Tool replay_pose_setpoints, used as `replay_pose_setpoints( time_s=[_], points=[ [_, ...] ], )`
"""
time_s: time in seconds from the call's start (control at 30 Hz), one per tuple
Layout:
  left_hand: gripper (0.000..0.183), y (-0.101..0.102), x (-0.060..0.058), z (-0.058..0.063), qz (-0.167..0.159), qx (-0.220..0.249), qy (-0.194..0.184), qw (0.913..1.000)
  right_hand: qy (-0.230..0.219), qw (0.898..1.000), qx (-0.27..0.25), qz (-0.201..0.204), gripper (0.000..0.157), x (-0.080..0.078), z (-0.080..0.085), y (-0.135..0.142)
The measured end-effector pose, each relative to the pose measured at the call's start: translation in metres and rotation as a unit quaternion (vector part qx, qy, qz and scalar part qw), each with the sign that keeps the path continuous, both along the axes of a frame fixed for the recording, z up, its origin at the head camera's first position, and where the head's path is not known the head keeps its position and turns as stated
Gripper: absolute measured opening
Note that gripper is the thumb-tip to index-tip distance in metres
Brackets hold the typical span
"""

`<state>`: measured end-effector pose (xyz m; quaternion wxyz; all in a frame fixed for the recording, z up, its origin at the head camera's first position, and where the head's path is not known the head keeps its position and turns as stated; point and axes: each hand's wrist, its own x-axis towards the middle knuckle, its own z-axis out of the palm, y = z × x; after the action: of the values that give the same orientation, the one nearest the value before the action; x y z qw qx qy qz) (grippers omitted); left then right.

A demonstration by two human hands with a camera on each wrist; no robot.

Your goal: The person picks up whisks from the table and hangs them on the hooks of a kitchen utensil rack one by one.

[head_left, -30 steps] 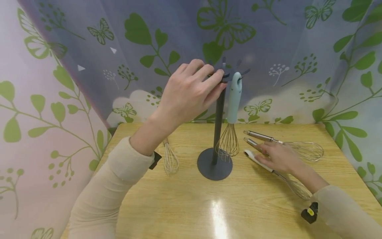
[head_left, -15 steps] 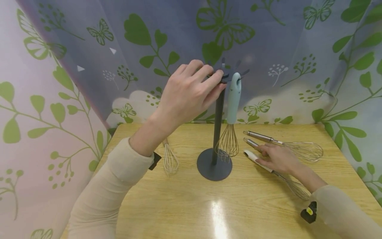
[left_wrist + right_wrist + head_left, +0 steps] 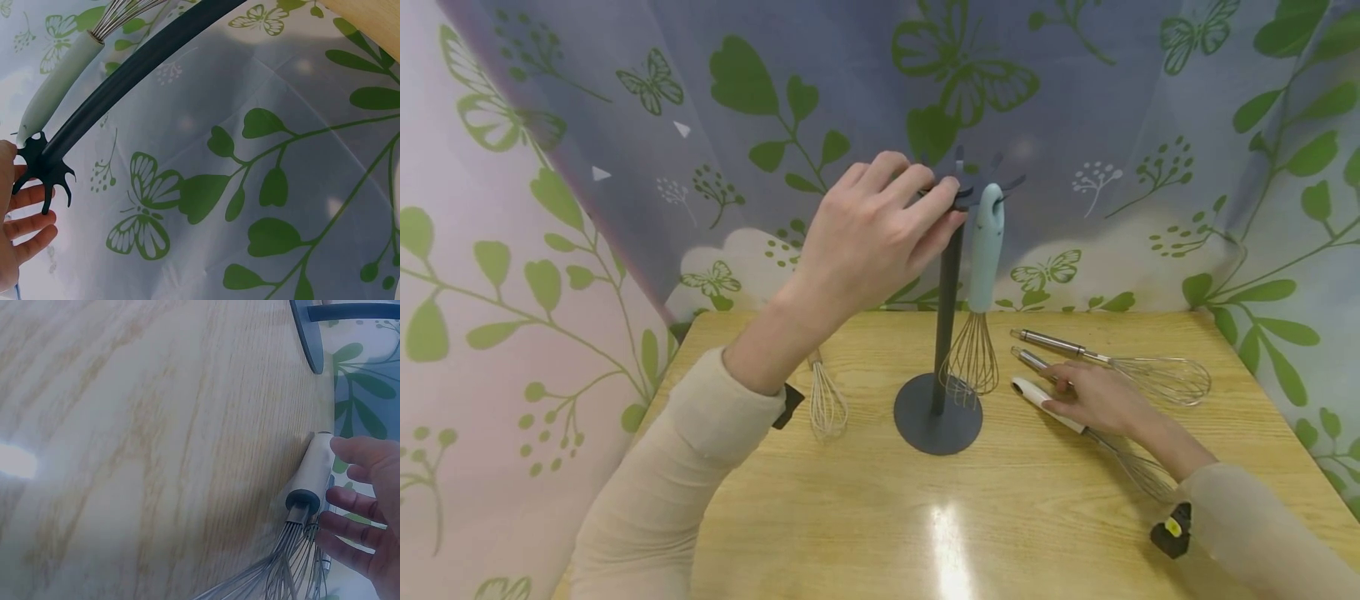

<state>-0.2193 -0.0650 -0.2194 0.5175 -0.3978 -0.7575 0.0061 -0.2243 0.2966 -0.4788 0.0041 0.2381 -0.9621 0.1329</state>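
A dark utensil stand rises from a round base in the head view. My left hand grips its hooked top; in the left wrist view the fingers reach behind the hooks. From one hook hangs a whisk with a light-blue handle, wires down. My right hand rests at the whisks on the right, fingers loosely bent. Its thumb is at a white-handled whisk, its fingertips by a steel-handled whisk partly hidden under the hand. The right wrist view shows the white handle beside the thumb.
Another steel-handled whisk lies farther back on the wooden table. Left of the stand lies a whisk with pale wires, its handle partly behind the left arm. A patterned curtain hangs close behind the table.
Both hands keep nearly the same place. The whole head view shifts very slightly; the stand and whisks stay where they are.
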Motion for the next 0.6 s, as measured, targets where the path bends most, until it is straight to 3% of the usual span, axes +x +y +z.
replay_pose_setpoints(
  time_s=[0.6],
  points=[
    [0.035,-0.0002,0.0006,-0.0002,0.002,-0.002,0.002,1.0000,-0.037,0.998,-0.040,0.010,0.052,-0.0065,-0.0087,-0.0041]
  ],
)
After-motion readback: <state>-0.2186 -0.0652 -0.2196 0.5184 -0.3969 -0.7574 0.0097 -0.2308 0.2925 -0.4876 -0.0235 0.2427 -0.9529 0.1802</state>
